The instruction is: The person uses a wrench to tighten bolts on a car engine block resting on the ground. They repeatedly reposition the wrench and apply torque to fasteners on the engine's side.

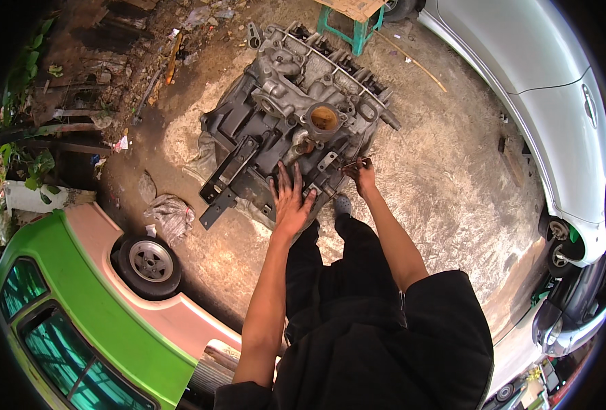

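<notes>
Left hand (pixel 291 198) is pressed flat, fingers spread, on the engine (pixel 296 123); a small tool (pixel 356 164) is gripped by right hand (pixel 363 175).

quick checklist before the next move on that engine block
1. Left hand flat on the engine block, fingers spread: ok.
2. Right hand grip on a thin tool: ok; what kind of tool, cannot tell.
3. Block resting on the sack on the ground: ok; stability, cannot tell.
4. Round port open and uncovered: not ok.
5. Foot close beside the block: not ok.
</notes>
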A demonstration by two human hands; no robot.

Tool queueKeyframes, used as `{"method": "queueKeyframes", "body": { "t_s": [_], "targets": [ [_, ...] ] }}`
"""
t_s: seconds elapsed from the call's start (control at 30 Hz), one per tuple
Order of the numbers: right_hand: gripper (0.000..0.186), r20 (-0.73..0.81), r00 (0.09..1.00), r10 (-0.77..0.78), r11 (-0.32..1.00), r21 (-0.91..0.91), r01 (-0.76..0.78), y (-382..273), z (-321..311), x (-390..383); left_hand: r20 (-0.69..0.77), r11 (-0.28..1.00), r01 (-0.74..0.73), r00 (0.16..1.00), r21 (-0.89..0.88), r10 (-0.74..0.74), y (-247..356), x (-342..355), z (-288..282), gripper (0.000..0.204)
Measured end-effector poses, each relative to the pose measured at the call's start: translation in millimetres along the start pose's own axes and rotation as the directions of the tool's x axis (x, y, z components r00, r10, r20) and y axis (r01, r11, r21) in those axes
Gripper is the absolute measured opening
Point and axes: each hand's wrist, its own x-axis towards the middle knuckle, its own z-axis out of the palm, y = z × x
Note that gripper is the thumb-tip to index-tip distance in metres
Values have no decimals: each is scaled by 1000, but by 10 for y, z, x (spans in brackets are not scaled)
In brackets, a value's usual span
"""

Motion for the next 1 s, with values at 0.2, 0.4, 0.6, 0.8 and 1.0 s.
{"method": "queueKeyframes", "body": {
  "t_s": [0.2,0.4,0.6,0.8,1.0],
  "targets": [
    [21,66,992,111,989,-105,-104,-18,11,226,-7,1000,-5,1000,23,5,7,12,2,76],
    [24,126,955,267,958,-138,-250,-45,-37,389,-4,1000,3,1000,11,-3,25,-10,-4,76],
    [32,53,956,287,952,-130,-279,-157,45,321,12,1000,9,1000,23,-10,38,-4,-28,75],
    [29,-6,966,-260,940,-232,251,-99,368,-239,7,1000,11,1000,25,-11,22,-6,-7,76],
    [32,335,839,-429,359,-789,499,-28,451,-911,23,1000,20,1000,6,-20,10,5,-9,79]
  ]
}}
